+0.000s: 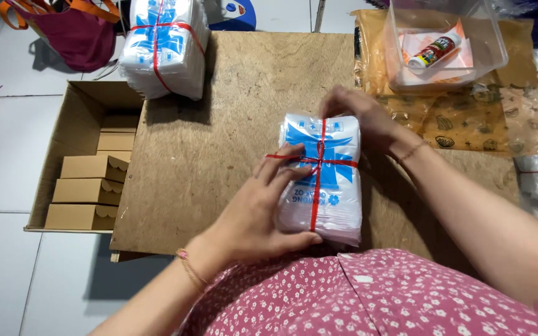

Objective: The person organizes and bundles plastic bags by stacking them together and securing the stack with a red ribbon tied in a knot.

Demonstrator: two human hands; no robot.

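An open cardboard box of small folded cartons sits left of the plywood board, touching its left edge. The left hand lies flat, fingers spread, against the left and near edges of the tied bag bundle at board centre. The right hand grips its far edge, fingers curled. Bare board extends left of the bundle. A clear tub stands far right.
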